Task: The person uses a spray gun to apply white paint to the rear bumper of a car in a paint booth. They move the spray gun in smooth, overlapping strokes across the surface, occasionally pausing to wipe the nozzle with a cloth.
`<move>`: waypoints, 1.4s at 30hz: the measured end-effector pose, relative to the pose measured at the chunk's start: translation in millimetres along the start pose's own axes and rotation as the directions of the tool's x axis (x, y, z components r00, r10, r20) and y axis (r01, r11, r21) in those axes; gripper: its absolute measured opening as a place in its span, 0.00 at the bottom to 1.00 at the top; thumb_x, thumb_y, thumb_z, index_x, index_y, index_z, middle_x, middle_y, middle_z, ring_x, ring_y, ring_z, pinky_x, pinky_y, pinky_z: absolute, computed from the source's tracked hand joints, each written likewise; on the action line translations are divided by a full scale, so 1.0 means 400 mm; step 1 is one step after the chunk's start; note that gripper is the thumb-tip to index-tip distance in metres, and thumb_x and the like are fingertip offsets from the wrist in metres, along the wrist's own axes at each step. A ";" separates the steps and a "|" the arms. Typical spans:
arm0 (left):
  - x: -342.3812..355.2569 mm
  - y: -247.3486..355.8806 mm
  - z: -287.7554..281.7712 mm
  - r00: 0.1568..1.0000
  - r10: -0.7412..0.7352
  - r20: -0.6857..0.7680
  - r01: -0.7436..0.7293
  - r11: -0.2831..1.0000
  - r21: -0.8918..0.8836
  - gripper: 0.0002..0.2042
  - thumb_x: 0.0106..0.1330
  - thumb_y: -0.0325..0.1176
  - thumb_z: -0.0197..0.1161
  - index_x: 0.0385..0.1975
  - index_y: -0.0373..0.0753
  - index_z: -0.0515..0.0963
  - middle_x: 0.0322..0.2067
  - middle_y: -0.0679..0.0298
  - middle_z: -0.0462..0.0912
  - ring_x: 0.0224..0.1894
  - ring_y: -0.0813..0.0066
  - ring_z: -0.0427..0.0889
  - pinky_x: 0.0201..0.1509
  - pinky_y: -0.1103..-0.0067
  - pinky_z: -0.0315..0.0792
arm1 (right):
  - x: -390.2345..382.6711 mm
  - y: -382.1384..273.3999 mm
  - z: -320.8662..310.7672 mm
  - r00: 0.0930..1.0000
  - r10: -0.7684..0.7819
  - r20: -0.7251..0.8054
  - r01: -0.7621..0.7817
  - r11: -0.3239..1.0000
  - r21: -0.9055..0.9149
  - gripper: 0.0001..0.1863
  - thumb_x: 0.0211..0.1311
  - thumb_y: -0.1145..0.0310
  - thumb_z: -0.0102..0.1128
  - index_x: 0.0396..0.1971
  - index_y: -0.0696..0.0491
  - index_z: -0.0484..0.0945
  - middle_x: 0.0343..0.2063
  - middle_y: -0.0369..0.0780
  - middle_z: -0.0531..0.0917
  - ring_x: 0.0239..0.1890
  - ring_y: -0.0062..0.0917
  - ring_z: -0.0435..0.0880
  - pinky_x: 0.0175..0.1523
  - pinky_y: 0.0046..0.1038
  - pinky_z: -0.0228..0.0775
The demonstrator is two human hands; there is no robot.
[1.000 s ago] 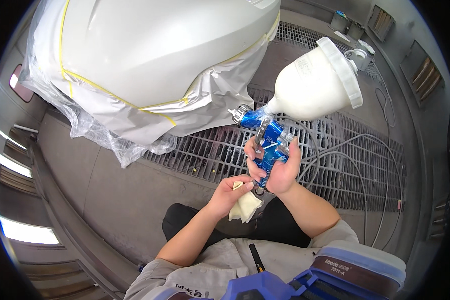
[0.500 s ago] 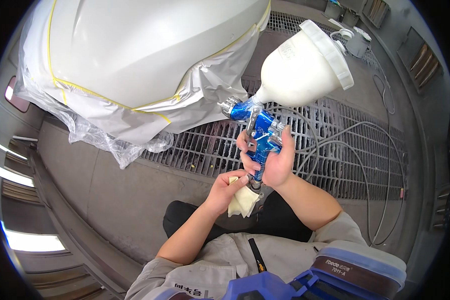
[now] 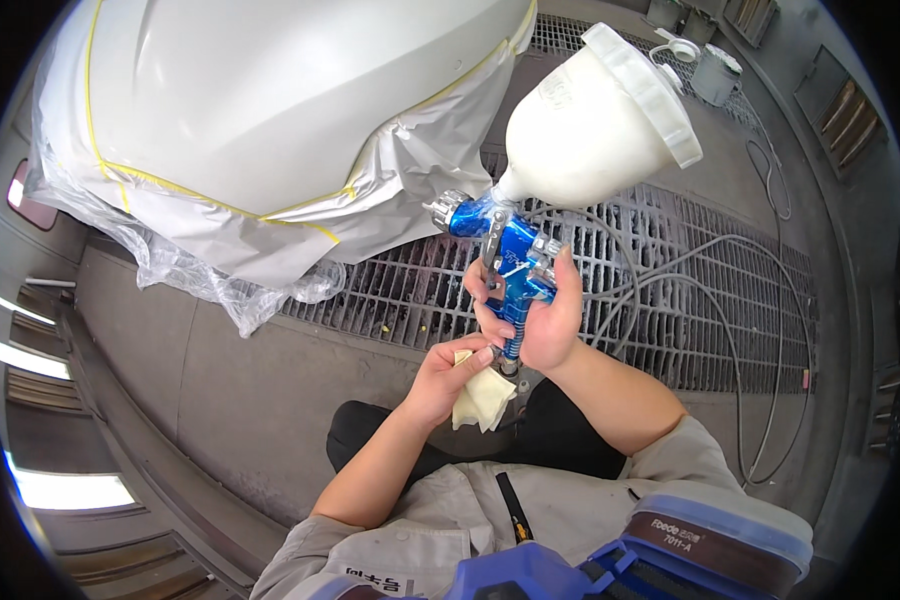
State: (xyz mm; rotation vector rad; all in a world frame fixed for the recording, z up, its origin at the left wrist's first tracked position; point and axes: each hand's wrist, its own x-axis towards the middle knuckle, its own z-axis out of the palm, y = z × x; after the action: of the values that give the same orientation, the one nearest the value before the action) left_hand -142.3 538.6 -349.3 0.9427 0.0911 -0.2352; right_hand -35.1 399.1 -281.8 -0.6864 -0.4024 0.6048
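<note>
A blue spray gun (image 3: 518, 255) with a silver nozzle and a large white cup (image 3: 585, 120) on top is held upright, tilted, in my right hand (image 3: 535, 315), whose fingers wrap round its handle. My left hand (image 3: 445, 372), closed, grips a folded cream cloth (image 3: 480, 398) at the foot of the handle, beside a metal fitting (image 3: 510, 365); its fingertips appear to touch that fitting. Above and left, a light-grey curved panel (image 3: 260, 80) is bordered by yellow tape and masked with white sheeting (image 3: 410, 200) and clear plastic (image 3: 250, 300).
A metal floor grate (image 3: 685, 320) runs under the gun, with grey hoses (image 3: 770, 430) looped over it at the right. Small cans (image 3: 715, 80) stand at the upper right by vented walls (image 3: 840, 110). A respirator (image 3: 710, 535) hangs at the lower edge.
The spray gun and its cup have shifted up and slightly left with my right hand. My left hand and the cloth have moved slightly up too, still at the handle's foot.
</note>
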 end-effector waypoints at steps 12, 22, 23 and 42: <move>0.013 -0.011 0.003 0.996 0.094 0.004 -0.094 0.993 0.066 0.06 0.74 0.27 0.62 0.43 0.34 0.83 0.44 0.70 0.82 0.41 0.84 0.80 0.45 0.83 0.75 | -0.005 0.002 0.000 0.999 -0.046 -0.001 0.046 0.997 0.061 0.42 0.71 0.29 0.32 0.49 0.59 0.72 0.34 0.41 0.80 0.14 0.16 0.66 0.20 0.18 0.60; 0.000 -0.010 0.007 0.999 0.018 -0.034 -0.019 1.000 -0.004 0.07 0.74 0.29 0.62 0.45 0.35 0.83 0.42 0.69 0.84 0.40 0.84 0.81 0.43 0.82 0.76 | -0.004 0.002 0.001 0.999 -0.051 -0.012 0.051 0.999 0.002 0.50 0.67 0.23 0.30 0.56 0.61 0.68 0.39 0.45 0.78 0.15 0.16 0.66 0.20 0.18 0.61; -0.002 -0.009 0.005 1.000 -0.010 -0.029 0.009 0.999 -0.044 0.07 0.74 0.29 0.62 0.46 0.35 0.83 0.41 0.69 0.84 0.40 0.84 0.82 0.43 0.82 0.77 | -0.004 0.001 0.002 0.998 -0.053 -0.024 0.052 0.998 -0.037 0.52 0.65 0.21 0.28 0.58 0.61 0.67 0.40 0.46 0.77 0.15 0.17 0.66 0.21 0.19 0.61; 0.001 -0.024 -0.007 0.994 0.113 0.000 -0.113 0.993 -0.016 0.04 0.71 0.23 0.65 0.42 0.34 0.83 0.45 0.66 0.83 0.45 0.80 0.81 0.49 0.81 0.75 | -0.004 0.010 0.014 1.000 0.007 -0.026 -0.006 0.998 0.062 0.47 0.67 0.24 0.29 0.46 0.60 0.70 0.34 0.41 0.76 0.14 0.17 0.65 0.21 0.20 0.60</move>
State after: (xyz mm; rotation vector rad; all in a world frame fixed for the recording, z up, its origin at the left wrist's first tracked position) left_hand -144.3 535.5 -358.7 0.9286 0.0381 -0.1302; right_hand -40.8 403.1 -281.0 -0.6357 -0.3558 0.6116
